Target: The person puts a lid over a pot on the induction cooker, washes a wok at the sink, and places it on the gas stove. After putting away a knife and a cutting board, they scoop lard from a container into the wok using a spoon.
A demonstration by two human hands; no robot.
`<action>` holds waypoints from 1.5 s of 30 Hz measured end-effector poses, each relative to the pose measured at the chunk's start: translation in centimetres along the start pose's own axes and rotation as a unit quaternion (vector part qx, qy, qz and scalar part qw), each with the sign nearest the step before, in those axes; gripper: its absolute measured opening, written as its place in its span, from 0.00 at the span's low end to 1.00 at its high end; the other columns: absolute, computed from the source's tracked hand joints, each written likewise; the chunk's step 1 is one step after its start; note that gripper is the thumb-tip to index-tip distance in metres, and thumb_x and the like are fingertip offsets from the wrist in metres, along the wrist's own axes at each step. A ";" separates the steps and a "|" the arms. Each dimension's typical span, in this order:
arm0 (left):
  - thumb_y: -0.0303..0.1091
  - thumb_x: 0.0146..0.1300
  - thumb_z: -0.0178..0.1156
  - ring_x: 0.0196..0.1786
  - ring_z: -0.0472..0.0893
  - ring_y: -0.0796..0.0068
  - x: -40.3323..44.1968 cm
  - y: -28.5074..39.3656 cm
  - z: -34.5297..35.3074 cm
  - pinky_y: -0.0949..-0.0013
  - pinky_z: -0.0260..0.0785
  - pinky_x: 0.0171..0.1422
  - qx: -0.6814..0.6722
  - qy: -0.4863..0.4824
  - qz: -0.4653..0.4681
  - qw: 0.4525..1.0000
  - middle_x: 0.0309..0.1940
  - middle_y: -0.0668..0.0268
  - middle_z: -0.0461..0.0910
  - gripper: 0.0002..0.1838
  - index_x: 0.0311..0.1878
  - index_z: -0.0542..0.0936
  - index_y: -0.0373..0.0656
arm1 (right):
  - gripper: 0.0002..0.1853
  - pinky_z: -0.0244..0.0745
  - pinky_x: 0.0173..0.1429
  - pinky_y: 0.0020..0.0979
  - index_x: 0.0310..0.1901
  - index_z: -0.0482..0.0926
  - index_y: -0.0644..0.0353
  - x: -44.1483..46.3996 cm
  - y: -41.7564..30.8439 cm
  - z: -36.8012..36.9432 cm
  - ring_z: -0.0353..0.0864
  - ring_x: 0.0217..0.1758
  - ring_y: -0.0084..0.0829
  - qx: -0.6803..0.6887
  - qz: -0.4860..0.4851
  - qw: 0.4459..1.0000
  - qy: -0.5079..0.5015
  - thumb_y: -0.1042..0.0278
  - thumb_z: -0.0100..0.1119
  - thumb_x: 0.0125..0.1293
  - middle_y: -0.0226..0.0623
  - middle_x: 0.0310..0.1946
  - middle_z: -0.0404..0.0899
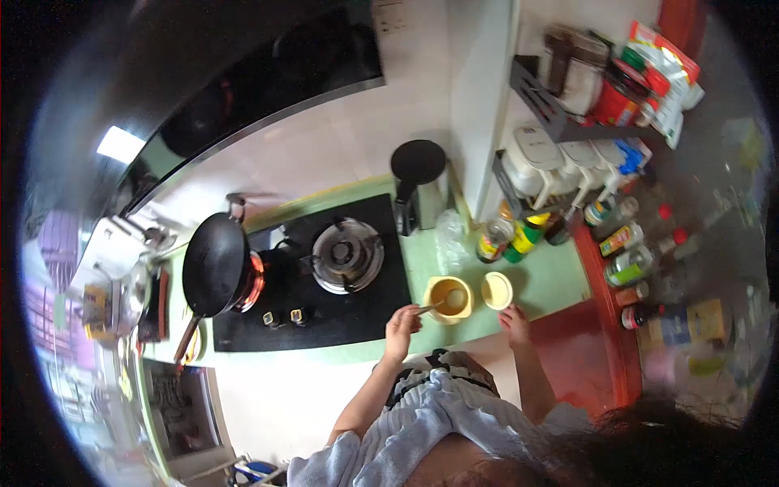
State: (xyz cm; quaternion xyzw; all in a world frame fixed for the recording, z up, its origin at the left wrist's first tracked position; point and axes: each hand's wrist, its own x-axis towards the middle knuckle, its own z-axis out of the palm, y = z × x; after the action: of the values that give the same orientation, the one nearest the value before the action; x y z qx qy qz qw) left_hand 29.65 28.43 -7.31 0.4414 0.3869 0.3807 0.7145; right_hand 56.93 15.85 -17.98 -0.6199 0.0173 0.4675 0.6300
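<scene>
My left hand (401, 330) is closed around the handle of a spoon (428, 308), whose bowl end dips into a yellow pot (466, 308) at the front of the counter. The pot stands uncovered, and its contents are too small to make out. Just right of it is a round pale yellow lid (497, 290). My right hand (514, 324) has its fingertips at the lid's lower edge and appears to pinch it. A clear plastic bag or bottle (450, 233) lies behind the pot.
A black wok (216, 264) sits over a glowing left burner (253, 280). The right burner (347, 255) has nothing on it. A small black pan (418, 161) stands behind. Sauce bottles (495, 237), a seasoning rack (540, 166) and a red ledge (604, 300) with bottles are on the right.
</scene>
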 end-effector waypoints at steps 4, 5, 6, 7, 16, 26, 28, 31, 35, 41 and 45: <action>0.32 0.63 0.50 0.30 0.75 0.75 -1.7 3.4 0.9 0.75 0.69 0.36 0.256 -0.059 0.148 0.953 0.31 0.62 0.75 0.11 0.42 0.76 0.36 | 0.17 0.69 0.44 0.27 0.50 0.67 0.53 0.0 1.1 -0.7 0.74 0.42 0.30 0.005 -0.009 1.000 -0.018 0.63 0.52 0.59 0.34 0.44 0.71; 0.31 0.62 0.50 0.30 0.75 0.71 -1.6 3.5 0.8 0.73 0.69 0.36 0.315 -0.074 0.222 0.920 0.31 0.61 0.75 0.11 0.42 0.76 0.37 | 0.16 0.69 0.43 0.26 0.49 0.67 0.54 -0.3 1.4 -0.8 0.73 0.40 0.29 0.016 -0.025 0.999 -0.015 0.64 0.52 0.59 0.35 0.42 0.71; 0.30 0.61 0.51 0.31 0.75 0.67 -1.6 3.6 0.6 0.71 0.69 0.36 0.373 -0.091 0.292 0.876 0.30 0.59 0.74 0.10 0.43 0.76 0.37 | 0.16 0.68 0.42 0.26 0.48 0.67 0.55 -0.4 1.4 -0.7 0.73 0.38 0.28 0.028 -0.041 0.999 -0.010 0.65 0.52 0.59 0.35 0.41 0.71; 0.30 0.59 0.52 0.32 0.75 0.61 -2.1 4.9 0.9 0.66 0.68 0.36 0.412 -0.113 0.249 0.869 0.29 0.57 0.73 0.10 0.42 0.76 0.39 | 0.16 0.68 0.42 0.26 0.48 0.67 0.55 -0.4 1.1 -0.7 0.73 0.38 0.28 0.022 -0.037 0.999 -0.021 0.65 0.52 0.59 0.35 0.41 0.71; 0.34 0.60 0.51 0.31 0.75 0.60 -1.9 3.8 0.7 0.63 0.69 0.35 0.438 -0.098 0.302 0.841 0.27 0.59 0.72 0.11 0.43 0.76 0.41 | 0.10 0.62 0.25 0.20 0.41 0.71 0.57 -4.6 2.0 3.3 0.65 0.22 0.18 -0.111 -0.013 0.992 -0.054 0.63 0.52 0.61 0.28 0.28 0.67; 0.35 0.60 0.52 0.29 0.75 0.59 -0.6 2.2 1.2 0.62 0.69 0.34 0.438 -0.074 0.271 0.854 0.26 0.58 0.72 0.11 0.43 0.76 0.44 | 0.17 0.61 0.26 0.20 0.51 0.70 0.61 -4.4 1.6 6.2 0.64 0.21 0.18 -0.143 -0.038 0.983 -0.109 0.70 0.43 0.60 0.30 0.30 0.68; 0.35 0.60 0.52 0.29 0.75 0.58 -0.3 2.0 1.1 0.62 0.69 0.34 0.438 -0.062 0.253 0.860 0.27 0.58 0.72 0.11 0.43 0.76 0.44 | 0.16 0.61 0.25 0.20 0.50 0.71 0.61 -4.3 1.5 6.3 0.64 0.21 0.17 -0.144 -0.050 0.981 -0.123 0.70 0.42 0.61 0.29 0.28 0.69; 0.35 0.60 0.52 0.28 0.75 0.58 0.2 1.3 0.9 0.62 0.69 0.34 0.421 -0.052 0.251 0.870 0.27 0.58 0.73 0.11 0.43 0.76 0.43 | 0.15 0.61 0.24 0.20 0.49 0.72 0.60 -3.8 1.6 6.7 0.64 0.20 0.16 -0.144 -0.049 0.982 -0.110 0.71 0.41 0.61 0.27 0.26 0.67; 0.35 0.60 0.51 0.29 0.75 0.59 0.8 0.7 0.7 0.64 0.69 0.34 0.385 -0.036 0.214 0.897 0.26 0.57 0.73 0.11 0.43 0.76 0.42 | 0.16 0.61 0.23 0.20 0.49 0.72 0.59 -3.9 1.4 7.2 0.63 0.20 0.16 -0.151 -0.057 0.978 -0.133 0.72 0.40 0.61 0.26 0.24 0.66; 0.36 0.62 0.50 0.27 0.78 0.71 1.5 0.2 0.6 0.71 0.70 0.33 0.273 0.004 0.093 0.957 0.27 0.59 0.77 0.14 0.46 0.74 0.39 | 0.16 0.60 0.22 0.20 0.50 0.70 0.58 -3.8 1.9 7.2 0.63 0.20 0.16 -0.126 -0.044 0.984 -0.119 0.72 0.41 0.60 0.26 0.26 0.65; 0.40 0.61 0.52 0.27 0.77 0.76 1.4 -0.9 -0.2 0.73 0.69 0.33 0.254 -0.032 0.044 0.966 0.26 0.61 0.78 0.23 0.56 0.65 0.39 | 0.10 0.60 0.20 0.20 0.42 0.69 0.61 -6.1 3.0 8.2 0.64 0.19 0.19 -0.138 -0.089 0.984 -0.067 0.70 0.45 0.60 0.28 0.25 0.65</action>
State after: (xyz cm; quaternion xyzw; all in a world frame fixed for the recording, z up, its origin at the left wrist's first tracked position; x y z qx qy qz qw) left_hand 30.23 29.44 -8.46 0.6369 0.4284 0.2863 0.5735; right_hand 47.06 18.30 -14.71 -0.6673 -0.1448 0.4482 0.5770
